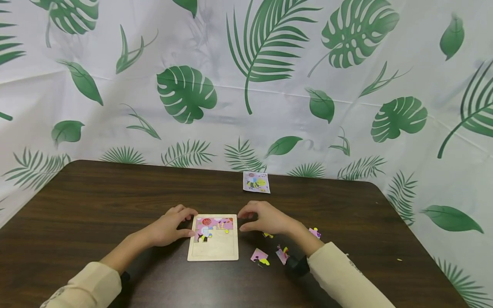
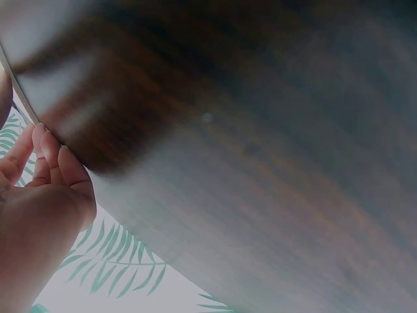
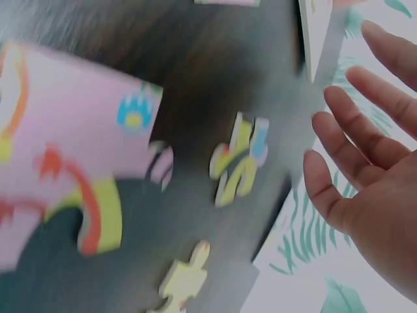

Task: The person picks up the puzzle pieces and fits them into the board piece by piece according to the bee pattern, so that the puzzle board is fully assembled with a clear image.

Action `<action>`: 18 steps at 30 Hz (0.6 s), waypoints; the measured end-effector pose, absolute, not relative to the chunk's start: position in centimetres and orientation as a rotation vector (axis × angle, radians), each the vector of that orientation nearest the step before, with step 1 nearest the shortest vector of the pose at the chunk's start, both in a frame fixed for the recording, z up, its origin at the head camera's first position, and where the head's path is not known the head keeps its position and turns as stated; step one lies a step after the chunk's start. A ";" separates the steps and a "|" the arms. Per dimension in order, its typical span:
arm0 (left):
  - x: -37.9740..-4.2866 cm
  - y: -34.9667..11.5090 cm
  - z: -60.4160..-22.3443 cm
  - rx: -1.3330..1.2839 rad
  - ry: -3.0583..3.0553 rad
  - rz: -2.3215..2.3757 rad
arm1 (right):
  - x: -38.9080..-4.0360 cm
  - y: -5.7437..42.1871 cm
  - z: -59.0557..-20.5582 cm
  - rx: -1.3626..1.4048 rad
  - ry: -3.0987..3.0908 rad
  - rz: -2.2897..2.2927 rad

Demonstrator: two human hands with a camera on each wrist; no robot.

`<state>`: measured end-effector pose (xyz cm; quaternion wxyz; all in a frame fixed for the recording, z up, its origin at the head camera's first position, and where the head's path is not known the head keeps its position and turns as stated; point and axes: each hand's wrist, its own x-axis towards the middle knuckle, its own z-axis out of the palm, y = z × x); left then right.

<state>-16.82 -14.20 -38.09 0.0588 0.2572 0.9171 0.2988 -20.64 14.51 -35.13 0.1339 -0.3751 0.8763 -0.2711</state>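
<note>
A square wooden puzzle board lies on the dark table, its upper and left parts filled with pink picture pieces and its lower right bare wood. My left hand holds the board at its upper left, thumb on the left rim and fingertips at the corner; in the left wrist view the fingers meet the board's thin edge. Beside the right rim is my right hand, with nothing in it and its fingers apart in the right wrist view. Under and near that wrist lie loose puzzle pieces, one yellow-and-black striped.
A printed picture card lies near the table's back edge. Another pink piece is right of my right forearm, and a small yellowish bit sits farther right. A white cloth with green leaves hangs behind the table.
</note>
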 end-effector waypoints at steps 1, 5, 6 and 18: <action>-16.8 -14.2 -38.1 0.781 2.778 0.905 | -20.7 14.8 -35.0 -1.080 2.543 -0.785; -16.8 -14.2 -38.1 0.777 2.776 0.905 | -20.8 15.7 -34.6 -1.072 2.556 -0.778; -16.8 -14.2 -38.1 0.778 2.777 0.904 | -20.9 16.0 -34.6 -1.064 2.559 -0.777; -16.7 -14.2 -37.9 0.780 2.777 0.911 | -21.0 18.4 -34.3 -1.041 2.611 -0.726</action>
